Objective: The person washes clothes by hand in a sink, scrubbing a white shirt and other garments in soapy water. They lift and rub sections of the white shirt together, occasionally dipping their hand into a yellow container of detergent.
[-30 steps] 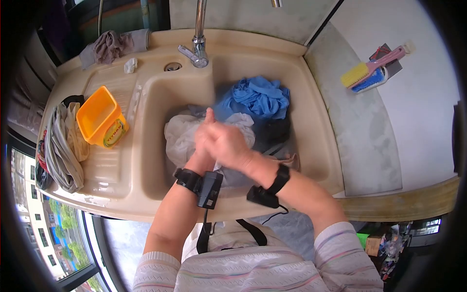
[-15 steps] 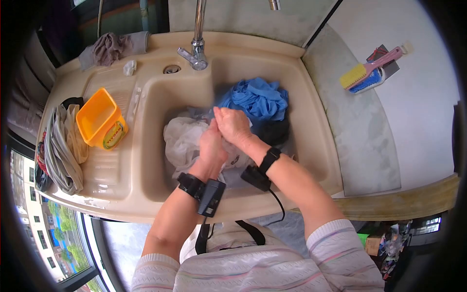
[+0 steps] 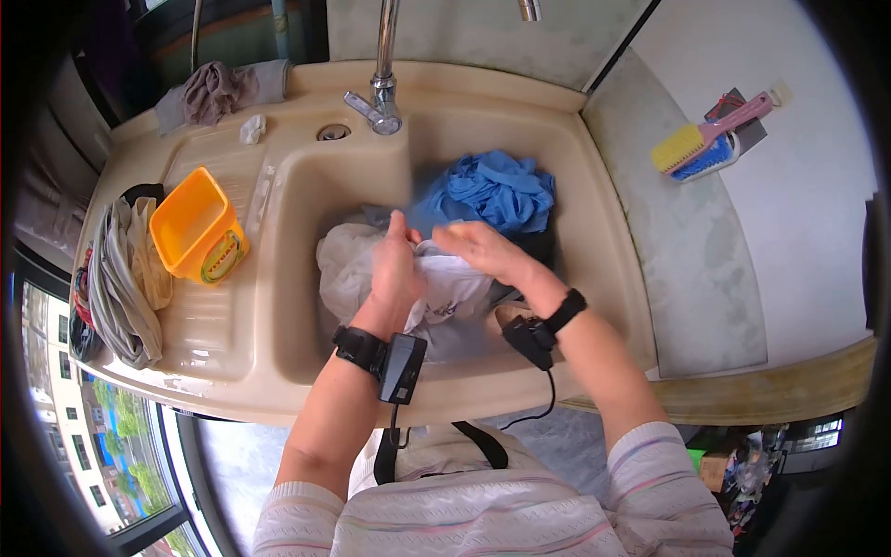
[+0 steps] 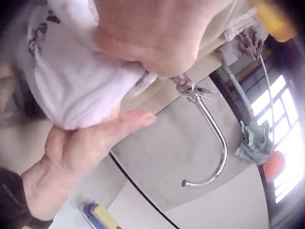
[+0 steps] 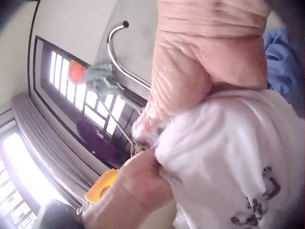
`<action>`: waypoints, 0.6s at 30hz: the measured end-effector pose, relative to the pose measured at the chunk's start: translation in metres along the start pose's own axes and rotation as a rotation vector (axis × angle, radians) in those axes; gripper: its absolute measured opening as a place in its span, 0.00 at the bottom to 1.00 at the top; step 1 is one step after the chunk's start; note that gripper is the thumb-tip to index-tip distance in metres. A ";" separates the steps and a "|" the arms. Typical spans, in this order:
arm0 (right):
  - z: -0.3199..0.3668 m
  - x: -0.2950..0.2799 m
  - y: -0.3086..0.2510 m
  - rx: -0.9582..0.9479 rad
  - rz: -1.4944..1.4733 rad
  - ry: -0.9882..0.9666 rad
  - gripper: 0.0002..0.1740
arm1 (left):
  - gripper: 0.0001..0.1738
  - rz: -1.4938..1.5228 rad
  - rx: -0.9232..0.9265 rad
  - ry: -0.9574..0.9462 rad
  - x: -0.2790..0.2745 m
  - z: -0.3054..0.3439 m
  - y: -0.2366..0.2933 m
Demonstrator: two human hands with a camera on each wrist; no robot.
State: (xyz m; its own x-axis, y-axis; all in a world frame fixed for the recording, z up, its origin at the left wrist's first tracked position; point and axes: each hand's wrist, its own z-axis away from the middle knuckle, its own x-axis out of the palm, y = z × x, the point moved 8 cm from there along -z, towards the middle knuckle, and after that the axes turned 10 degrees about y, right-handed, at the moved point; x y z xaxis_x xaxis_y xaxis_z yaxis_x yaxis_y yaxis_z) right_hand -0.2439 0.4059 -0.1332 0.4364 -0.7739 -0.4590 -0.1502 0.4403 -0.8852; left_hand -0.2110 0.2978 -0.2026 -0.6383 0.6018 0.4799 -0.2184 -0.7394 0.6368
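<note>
A white cloth with dark lettering (image 3: pixel 452 280) is stretched between both hands above the sink basin. My left hand (image 3: pixel 394 267) grips its left edge, thumb pointing up. On the other side my right hand (image 3: pixel 487 251) grips the upper edge, with fingers curled over the fabric. The wrist views show the cloth (image 4: pixel 71 71) (image 5: pixel 233 148) bunched against both palms; some fingertips are hidden by it. Below, more pale wet cloth (image 3: pixel 345 269) lies in cloudy water at the left, and a blue cloth (image 3: pixel 497 190) is heaped behind the right hand.
A chrome faucet (image 3: pixel 383 93) stands behind the basin. On the left drainboard are an orange basket (image 3: pixel 193 223), folded clothes (image 3: pixel 125 278) and a small white lump (image 3: pixel 251 129). A grey-brown cloth (image 3: pixel 218 93) lies at the back left. Brushes (image 3: pixel 705 144) hang at the right wall.
The hands, close together before, have moved apart, the right one going rightward. The white lettered cloth now spans between them above the water.
</note>
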 end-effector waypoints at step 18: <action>-0.001 0.038 -0.035 -0.386 0.428 0.504 0.16 | 0.15 0.580 -0.104 -0.545 0.010 -0.007 -0.031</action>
State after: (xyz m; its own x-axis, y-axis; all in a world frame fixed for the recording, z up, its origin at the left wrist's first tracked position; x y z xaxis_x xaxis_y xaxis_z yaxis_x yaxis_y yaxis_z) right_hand -0.2235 0.3610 -0.1197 -0.1733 -0.7269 -0.6645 -0.5551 0.6294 -0.5438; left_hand -0.2154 0.3248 -0.2215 -0.2274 0.1561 0.9612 -0.0477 -0.9877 0.1491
